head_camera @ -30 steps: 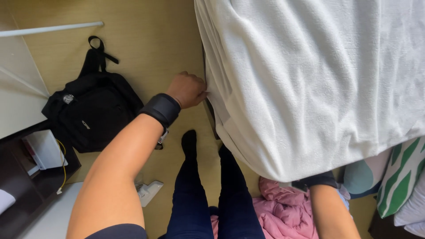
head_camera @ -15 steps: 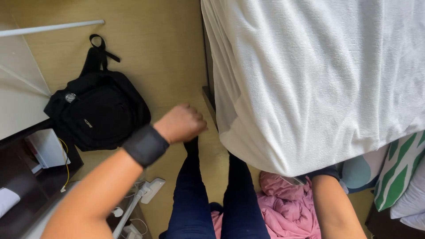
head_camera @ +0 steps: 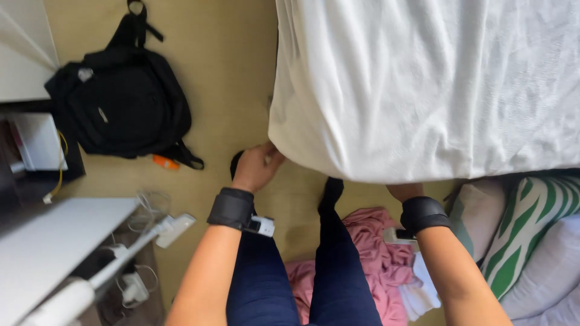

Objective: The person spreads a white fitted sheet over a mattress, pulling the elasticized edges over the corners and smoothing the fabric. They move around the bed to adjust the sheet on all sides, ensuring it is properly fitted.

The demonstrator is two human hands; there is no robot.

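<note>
Left hand [head_camera: 257, 167] pinching white sheet [head_camera: 423, 84] corner; right hand [head_camera: 403, 191] hidden under sheet edge, grip unclear. Black backpack [head_camera: 124, 102] closed.

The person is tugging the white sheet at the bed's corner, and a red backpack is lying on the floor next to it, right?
Not quite: the backpack is black, not red. The head view shows it lying on the tan floor beside the bed. The rest holds: the left hand is at the corner of the white sheet, and the right hand reaches under its lower edge.
</note>
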